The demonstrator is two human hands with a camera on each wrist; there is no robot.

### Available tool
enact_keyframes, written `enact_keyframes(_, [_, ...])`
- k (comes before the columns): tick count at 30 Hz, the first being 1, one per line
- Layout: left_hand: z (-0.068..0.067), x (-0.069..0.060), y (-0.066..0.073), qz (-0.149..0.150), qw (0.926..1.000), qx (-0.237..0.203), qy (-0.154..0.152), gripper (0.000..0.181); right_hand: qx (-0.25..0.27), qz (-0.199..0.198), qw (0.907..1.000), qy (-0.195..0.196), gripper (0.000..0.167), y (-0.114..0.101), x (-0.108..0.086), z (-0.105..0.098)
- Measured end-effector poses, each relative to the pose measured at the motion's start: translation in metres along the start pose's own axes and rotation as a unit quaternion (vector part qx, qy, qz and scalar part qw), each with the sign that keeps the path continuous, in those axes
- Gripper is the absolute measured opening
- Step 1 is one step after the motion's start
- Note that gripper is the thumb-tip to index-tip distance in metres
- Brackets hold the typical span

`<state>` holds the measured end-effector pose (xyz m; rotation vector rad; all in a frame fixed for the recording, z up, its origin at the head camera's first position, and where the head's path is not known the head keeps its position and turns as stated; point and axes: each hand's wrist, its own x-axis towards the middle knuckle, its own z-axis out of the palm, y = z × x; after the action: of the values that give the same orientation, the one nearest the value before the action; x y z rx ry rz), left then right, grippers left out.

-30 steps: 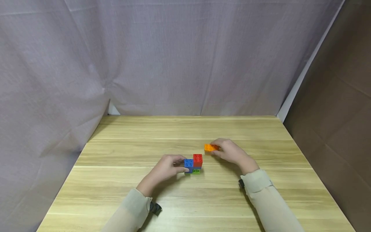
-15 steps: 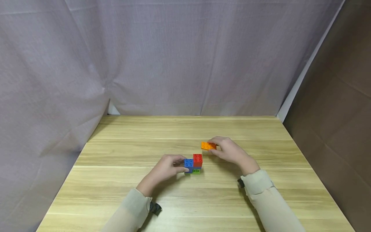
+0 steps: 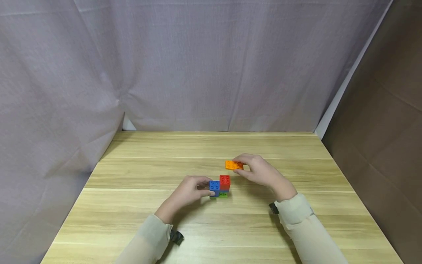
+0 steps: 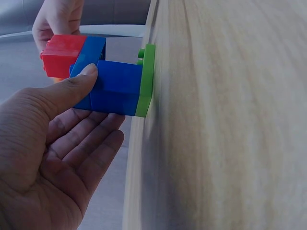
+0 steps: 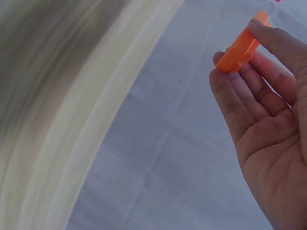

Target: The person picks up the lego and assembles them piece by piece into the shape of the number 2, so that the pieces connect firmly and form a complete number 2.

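A small stack of toy building bricks stands on the table. Its base is a thin green brick, with a blue brick on it. Another blue brick lies across that one and juts out past it, and a red brick sits on its right end. My left hand pinches the blue part between thumb and fingers. Behind the stack and to its right, my right hand holds a flat orange brick by its right end, studs up, raised off the table and apart from the stack.
The wooden table spreads out around both hands. A grey curtain hangs behind its far edge, and a brown cloth drops along the right side. Each wrist wears a dark strap-on camera.
My right hand has lifted the orange brick and carried it left and slightly away, now behind the red brick. My left hand and the stack have stayed still.
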<state>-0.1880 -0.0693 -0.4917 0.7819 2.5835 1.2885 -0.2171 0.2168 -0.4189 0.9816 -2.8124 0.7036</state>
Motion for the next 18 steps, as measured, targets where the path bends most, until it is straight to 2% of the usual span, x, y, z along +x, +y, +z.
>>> enact_keyframes(7, [0.0, 0.0, -0.001, -0.002, 1.0, -0.002, -0.002, 0.034, 0.008, -0.015, 0.9998, 0.004, 0.033, -0.014, 0.001, -0.006])
enact_keyframes(18, [0.0, 0.0, -0.001, -0.001, 1.0, -0.006, -0.002, 0.033, 0.012, -0.061, 0.9978, 0.026, 0.032, -0.032, 0.002, -0.016])
